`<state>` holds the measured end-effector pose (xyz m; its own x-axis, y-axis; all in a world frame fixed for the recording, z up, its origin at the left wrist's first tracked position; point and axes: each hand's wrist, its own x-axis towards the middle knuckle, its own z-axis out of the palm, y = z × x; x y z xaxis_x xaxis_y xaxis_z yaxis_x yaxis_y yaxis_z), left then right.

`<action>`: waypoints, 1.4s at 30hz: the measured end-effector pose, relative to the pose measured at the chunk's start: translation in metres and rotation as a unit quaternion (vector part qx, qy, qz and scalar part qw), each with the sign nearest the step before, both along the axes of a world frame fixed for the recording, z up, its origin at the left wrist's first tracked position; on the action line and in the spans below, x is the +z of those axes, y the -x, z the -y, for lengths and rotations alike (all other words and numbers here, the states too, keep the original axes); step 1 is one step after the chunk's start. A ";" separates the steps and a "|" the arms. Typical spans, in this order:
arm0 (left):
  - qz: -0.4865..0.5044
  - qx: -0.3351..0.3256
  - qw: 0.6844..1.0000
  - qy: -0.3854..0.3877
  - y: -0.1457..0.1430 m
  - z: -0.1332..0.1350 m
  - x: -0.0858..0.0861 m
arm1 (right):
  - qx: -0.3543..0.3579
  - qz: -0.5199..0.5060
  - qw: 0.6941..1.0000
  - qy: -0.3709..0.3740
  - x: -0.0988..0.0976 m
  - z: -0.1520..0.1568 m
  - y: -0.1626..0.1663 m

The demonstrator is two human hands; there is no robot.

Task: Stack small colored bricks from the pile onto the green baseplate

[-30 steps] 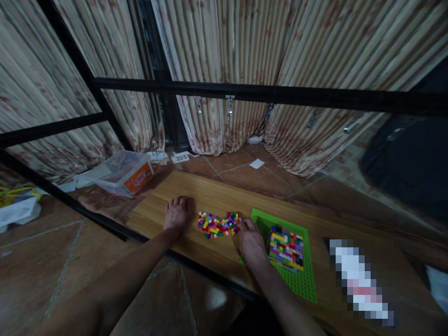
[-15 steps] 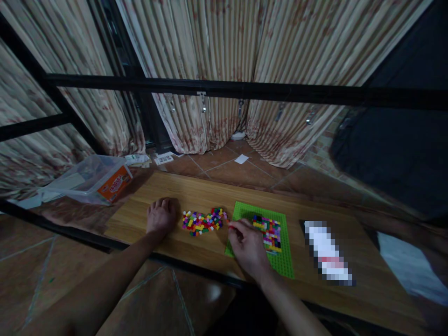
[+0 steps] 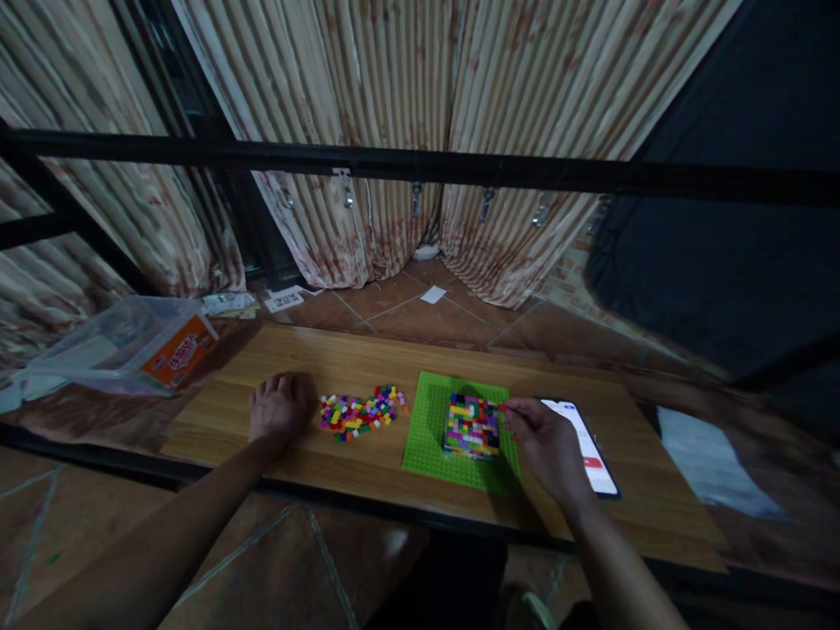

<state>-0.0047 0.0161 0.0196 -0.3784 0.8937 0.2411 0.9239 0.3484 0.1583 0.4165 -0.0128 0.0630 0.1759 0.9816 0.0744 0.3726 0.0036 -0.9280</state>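
A heap of small coloured bricks (image 3: 360, 412) lies on the wooden table (image 3: 367, 359). To its right sits a green baseplate (image 3: 430, 437) carrying a multi-coloured block of built bricks (image 3: 472, 425). My left hand (image 3: 279, 408) rests on the table just left of the heap, fingers curled, with nothing seen in them. My right hand (image 3: 544, 442) hovers at the right edge of the built block, fingers pinched on a small red brick (image 3: 503, 408).
A lit phone (image 3: 589, 446) lies flat right of my right hand. A clear plastic box with an orange label (image 3: 135, 346) stands off the table's left end. Black metal frame bars (image 3: 420, 166) cross above; striped curtains hang behind. White cloth (image 3: 705, 459) lies at far right.
My right hand took a red brick from the heap's right end and carried it rightward across the baseplate to the built block's right edge. The left hand stayed put. The view panned right.
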 end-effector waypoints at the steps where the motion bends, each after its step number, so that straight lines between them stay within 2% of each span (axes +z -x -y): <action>1: 0.000 0.002 1.000 0.003 0.000 0.000 0.000 | 0.001 0.009 1.000 0.004 -0.002 0.000 -0.004; 6: -0.003 0.003 1.000 0.011 -0.001 0.000 0.002 | 0.012 0.059 0.998 0.024 -0.007 0.000 -0.006; 11: -0.008 -0.003 1.000 0.007 0.001 -0.001 0.001 | 0.007 0.035 0.998 0.043 -0.014 -0.007 -0.001; 17: -0.009 -0.003 1.000 0.015 0.001 -0.002 0.000 | -0.013 -0.067 0.994 0.084 -0.016 -0.011 0.005; 20: -0.008 0.001 1.000 0.017 0.000 -0.002 0.001 | -0.027 -0.154 0.984 0.089 -0.012 -0.011 0.010; 23: -0.004 0.003 1.000 0.021 -0.001 -0.001 0.002 | -0.037 -0.193 0.977 0.087 -0.010 -0.011 0.013; 32: -0.001 0.000 1.000 0.017 0.002 -0.003 0.000 | -0.044 -0.183 0.980 0.068 -0.019 -0.014 0.014; 42: -0.001 -0.013 1.000 0.013 0.005 -0.004 -0.002 | -0.042 -0.206 0.974 0.082 -0.021 -0.017 0.016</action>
